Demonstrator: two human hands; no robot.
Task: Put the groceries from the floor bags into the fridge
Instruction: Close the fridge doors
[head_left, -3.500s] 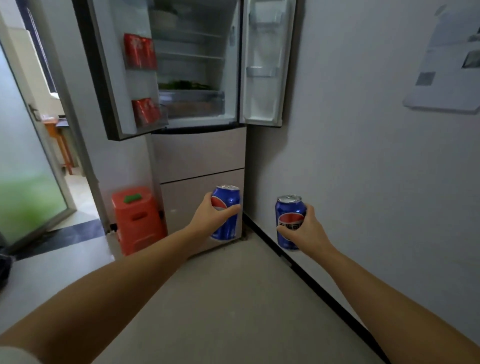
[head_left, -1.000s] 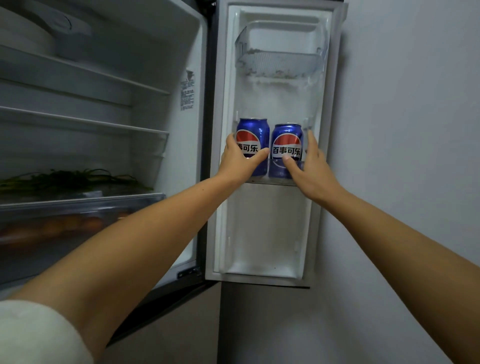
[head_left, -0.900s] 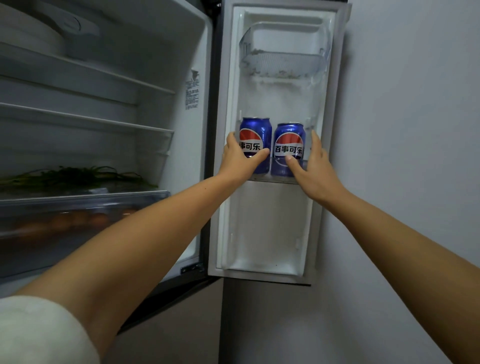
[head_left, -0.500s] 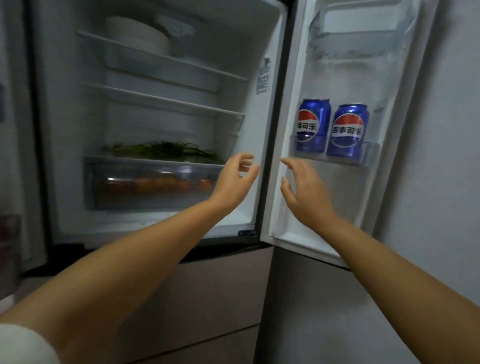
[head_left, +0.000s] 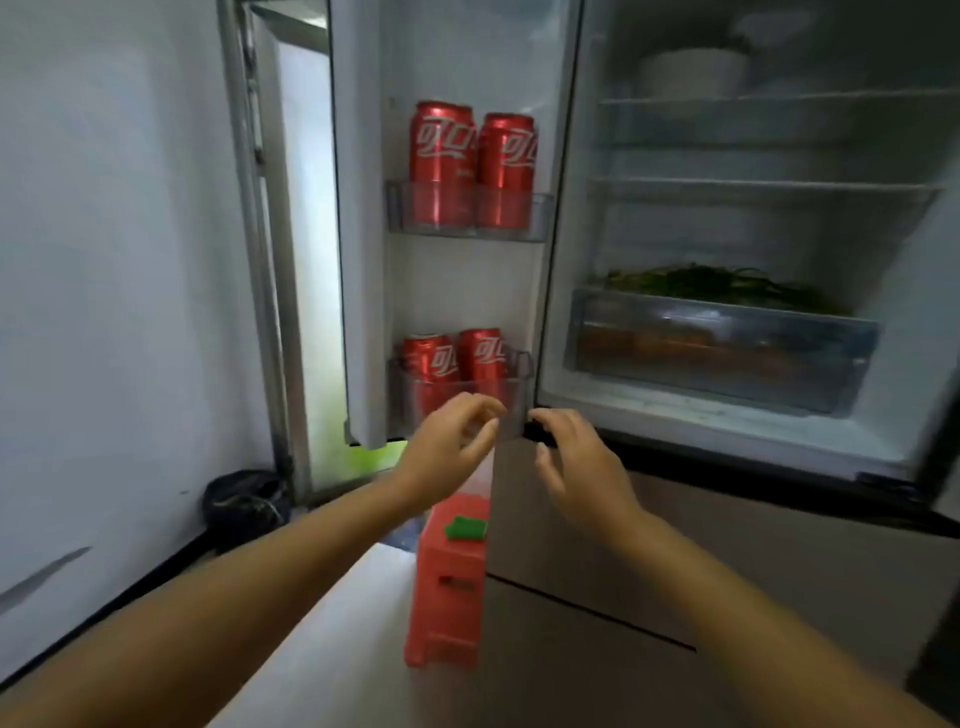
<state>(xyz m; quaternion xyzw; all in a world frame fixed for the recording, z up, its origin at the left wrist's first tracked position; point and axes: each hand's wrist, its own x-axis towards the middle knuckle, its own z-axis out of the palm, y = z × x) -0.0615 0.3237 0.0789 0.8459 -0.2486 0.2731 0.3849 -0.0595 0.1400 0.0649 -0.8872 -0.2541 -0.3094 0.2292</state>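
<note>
The fridge (head_left: 727, 415) stands open ahead of me. Its left door (head_left: 358, 260) carries two red cola cans (head_left: 470, 166) in the upper bin and two more red cans (head_left: 452, 358) in the lower bin. My left hand (head_left: 449, 449) and my right hand (head_left: 579, 462) hover empty, fingers loosely apart, just below and in front of the lower door bin. Inside the fridge, green vegetables (head_left: 711, 283) lie above a clear drawer (head_left: 717, 353) with orange produce. The blue cans and the right door are out of view.
An orange plastic stool (head_left: 449, 587) with a green item on top stands on the floor beside the fridge's lower drawers (head_left: 675, 571). A dark bag (head_left: 241, 506) sits in the left corner by a doorway. White bowls (head_left: 691, 73) rest on the top shelf.
I set both blue cans in the right door bin and let go. My view has since swung left to the left door, and both empty hands dropped lower.
</note>
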